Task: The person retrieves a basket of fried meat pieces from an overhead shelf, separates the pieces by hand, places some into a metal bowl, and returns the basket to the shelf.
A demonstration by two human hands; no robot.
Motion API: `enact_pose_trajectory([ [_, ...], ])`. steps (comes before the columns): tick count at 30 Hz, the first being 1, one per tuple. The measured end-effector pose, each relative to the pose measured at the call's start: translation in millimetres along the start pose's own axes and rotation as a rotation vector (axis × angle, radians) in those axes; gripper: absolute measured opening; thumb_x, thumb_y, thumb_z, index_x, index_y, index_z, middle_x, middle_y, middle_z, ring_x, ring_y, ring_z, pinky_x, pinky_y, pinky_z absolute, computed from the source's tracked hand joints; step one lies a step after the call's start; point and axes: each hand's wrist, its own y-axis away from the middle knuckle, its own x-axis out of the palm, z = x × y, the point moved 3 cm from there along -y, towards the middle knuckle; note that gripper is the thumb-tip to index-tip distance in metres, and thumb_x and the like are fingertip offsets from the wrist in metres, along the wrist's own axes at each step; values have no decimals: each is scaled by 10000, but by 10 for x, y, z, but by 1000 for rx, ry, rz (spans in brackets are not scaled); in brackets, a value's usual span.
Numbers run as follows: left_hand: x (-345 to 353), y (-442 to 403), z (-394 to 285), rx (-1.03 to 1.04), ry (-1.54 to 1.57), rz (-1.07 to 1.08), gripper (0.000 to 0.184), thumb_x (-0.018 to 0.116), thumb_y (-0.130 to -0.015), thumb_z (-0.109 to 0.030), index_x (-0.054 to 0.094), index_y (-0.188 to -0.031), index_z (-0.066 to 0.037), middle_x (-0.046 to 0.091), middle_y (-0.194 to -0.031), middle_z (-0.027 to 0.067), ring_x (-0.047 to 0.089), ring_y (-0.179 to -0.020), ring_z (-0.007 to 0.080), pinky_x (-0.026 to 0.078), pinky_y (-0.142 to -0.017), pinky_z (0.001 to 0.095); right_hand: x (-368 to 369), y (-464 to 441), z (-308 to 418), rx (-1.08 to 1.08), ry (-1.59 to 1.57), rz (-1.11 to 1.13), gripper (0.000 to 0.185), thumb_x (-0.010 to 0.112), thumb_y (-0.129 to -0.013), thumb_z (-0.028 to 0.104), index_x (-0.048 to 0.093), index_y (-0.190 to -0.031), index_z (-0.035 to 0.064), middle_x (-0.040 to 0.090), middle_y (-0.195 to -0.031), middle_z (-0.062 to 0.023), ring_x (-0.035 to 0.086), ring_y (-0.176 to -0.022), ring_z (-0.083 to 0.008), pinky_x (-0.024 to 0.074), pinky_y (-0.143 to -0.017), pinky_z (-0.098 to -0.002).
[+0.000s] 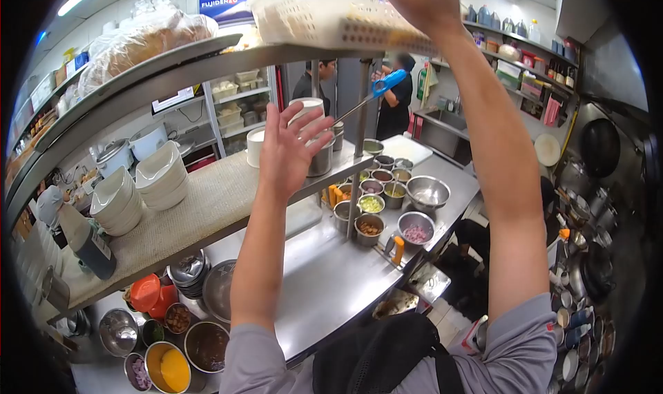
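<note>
At the top of the head view, a cream perforated plastic basket (304,14) rests on or just above the top shelf (276,53). My right hand (418,4) is raised to its right end; the fingers are cut off by the frame edge, so its grip is hidden. My left hand (293,149) is raised with the fingers spread and holds nothing. Behind it on the middle shelf (207,187) are white containers (255,147) and a metal pot (321,160). A blue-handled utensil (388,83) hangs or leans near the shelf post.
Stacked white bowls (162,176) and a dark bottle (86,242) stand on the middle shelf. Below, the steel counter (331,263) holds ingredient bowls, including chopped onion (416,229) and yellow liquid (174,370). Two people (397,100) stand beyond the shelves.
</note>
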Motion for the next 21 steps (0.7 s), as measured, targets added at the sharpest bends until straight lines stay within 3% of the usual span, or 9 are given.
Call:
enact_pose_trajectory([
  [1, 80, -143, 6, -13, 111, 17, 1003, 459, -930, -817, 337, -1529, -21, 469, -1505, 260, 472, -1409, 460, 381, -1156, 668, -59, 70, -3, 11, -6, -46, 716, 800, -730, 760, 589, -562, 97, 448, -430, 50, 425, -374, -129, 361, -415, -304],
  [2, 150, -256, 15, -29, 221, 34, 1043, 455, -913, -841, 339, -1522, -3, 467, -1501, 271, 471, -1401, 479, 379, -1153, 675, -131, 145, 9, 22, -63, -84, 755, 692, -924, 639, 579, -432, 77, 487, -371, 22, 379, -274, -120, 313, -304, -327],
  [3, 632, -125, -6, -39, 288, 99, 1090, 471, -894, -856, 289, -1543, 0, 421, -1514, 279, 456, -1393, 494, 383, -1145, 677, -731, 224, -7, 14, 69, -33, 721, 594, -978, 655, 682, -625, 33, 642, -563, -64, 543, -437, -140, 436, -420, -314],
  [5, 975, -152, 11, -51, 435, 218, 1194, 501, -857, -886, 189, -1586, 6, 328, -1540, 295, 426, -1378, 522, 392, -1128, 680, -1090, 454, -50, -60, -43, -292, 674, 840, -743, 694, 574, -588, 94, 403, -433, 28, 402, -370, -122, 328, -396, -325],
  [8, 1379, -5, 47, 44, 633, 278, 1147, 485, -854, -891, 318, -1578, -17, 410, -1571, 188, 432, -1432, 398, 365, -1187, 608, -1741, 869, 33, -125, -38, -355, 673, 815, -755, 712, 575, -646, 93, 462, -526, -1, 481, -448, -170, 389, -451, -338],
  [10, 1618, 315, 234, 141, 535, 225, 1026, 472, -900, -844, 348, -1590, -94, 443, -1592, 137, 414, -1471, 324, 370, -1215, 507, -2093, 1199, 110, -286, -39, -331, 587, 691, -879, 603, 569, -673, 68, 511, -587, -28, 511, -497, -208, 407, -493, -351],
  [12, 1719, 709, 584, 207, 428, 142, 983, 437, -929, -830, 335, -1599, -117, 410, -1612, 121, 408, -1473, 326, 364, -1221, 499, -2401, 1587, 257, -369, -113, -213, 505, 560, -994, 458, 565, -695, 51, 532, -615, -48, 521, -525, -232, 406, -525, -370],
  [17, 1534, 1464, 1355, 183, 330, -36, 985, 420, -931, -835, 318, -1608, -126, 395, -1621, 115, 399, -1478, 328, 357, -1224, 504, -2874, 2511, 491, -301, -284, 101, 638, 561, -922, 687, 577, -786, 64, 571, -672, -55, 547, -592, -262, 426, -649, -424],
  [21, 1269, 2061, 1716, 139, 287, -182, 987, 407, -933, -839, 305, -1615, -134, 383, -1628, 111, 392, -1482, 330, 351, -1226, 508, -2905, 3184, 427, -137, -432, 281, 787, 688, -710, 854, 568, -762, 78, 572, -722, -32, 594, -724, -253, 387, -846, -485],
])
